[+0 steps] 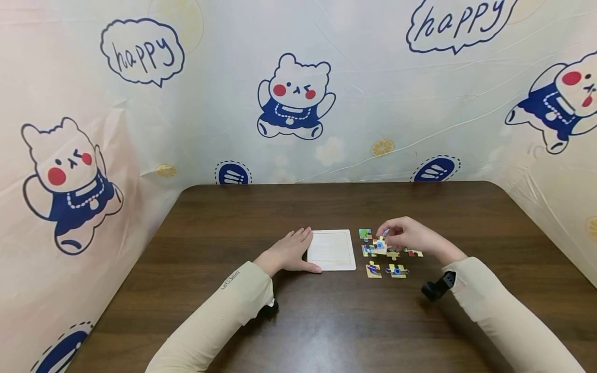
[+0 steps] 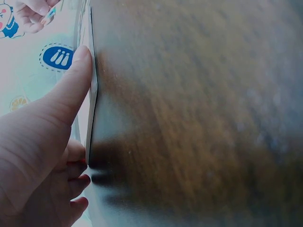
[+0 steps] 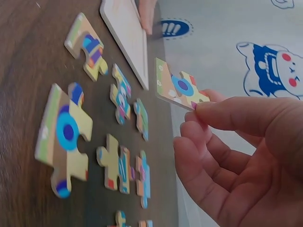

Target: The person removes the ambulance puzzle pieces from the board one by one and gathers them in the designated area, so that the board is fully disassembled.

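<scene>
My right hand [image 1: 409,237] pinches a jigsaw puzzle piece [image 3: 179,86] between thumb and fingertips, raised over the other pieces. The held piece is yellow with a blue round mark and a pale green edge strip. Straight-fingered, my left hand [image 1: 294,252] rests at the left side of a white puzzle tray [image 1: 331,251]. Its thumb [image 2: 78,78] lies along the tray's near left corner, and its fingertips reach the far left corner. The tray lies flat, with a thin raised border around a bare inner area.
Several loose puzzle pieces lie right of the tray, among them a yellow one with a blue circle [image 3: 67,132] and a striped one [image 3: 88,47]. The brown wooden table [image 1: 326,316] ends at a printed cloth backdrop [image 1: 364,103]. A black wrist camera [image 1: 438,286] sits at the right cuff.
</scene>
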Demonstrator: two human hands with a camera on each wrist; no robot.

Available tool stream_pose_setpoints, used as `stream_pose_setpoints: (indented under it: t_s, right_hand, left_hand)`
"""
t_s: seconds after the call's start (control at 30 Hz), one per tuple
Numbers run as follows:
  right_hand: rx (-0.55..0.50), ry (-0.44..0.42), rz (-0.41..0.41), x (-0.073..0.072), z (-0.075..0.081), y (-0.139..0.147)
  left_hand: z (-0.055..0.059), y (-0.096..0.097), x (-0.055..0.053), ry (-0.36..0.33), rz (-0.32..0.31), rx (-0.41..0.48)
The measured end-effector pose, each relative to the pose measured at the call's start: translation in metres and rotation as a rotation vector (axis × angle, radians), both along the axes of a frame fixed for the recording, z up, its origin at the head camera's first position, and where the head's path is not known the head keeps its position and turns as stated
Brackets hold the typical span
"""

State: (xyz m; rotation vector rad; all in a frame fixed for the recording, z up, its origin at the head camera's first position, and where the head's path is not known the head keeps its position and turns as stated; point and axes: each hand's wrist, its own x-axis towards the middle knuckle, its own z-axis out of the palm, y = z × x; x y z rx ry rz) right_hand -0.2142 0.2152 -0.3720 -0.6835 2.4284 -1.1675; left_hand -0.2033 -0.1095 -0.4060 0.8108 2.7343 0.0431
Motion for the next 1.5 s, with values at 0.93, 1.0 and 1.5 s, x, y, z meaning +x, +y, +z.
stream_pose_setpoints:
  t_s: [0.93,1.0,1.5]
  right_hand:
    - [0.003,-0.110,0.038,0.010,-0.001,0.039]
    - [0.008,-0.116,0.047,0.010,-0.002,0.042]
    - [0.044,-0.199,0.114,0.012,-0.009,0.073]
  left_hand:
    - [-0.003,-0.003,0.001,0.007,-0.008,0.012]
    - [-0.003,-0.003,0.001,0.006,-0.008,0.013]
    - [-0.002,-0.001,0.000,-0.001,-0.004,0.007]
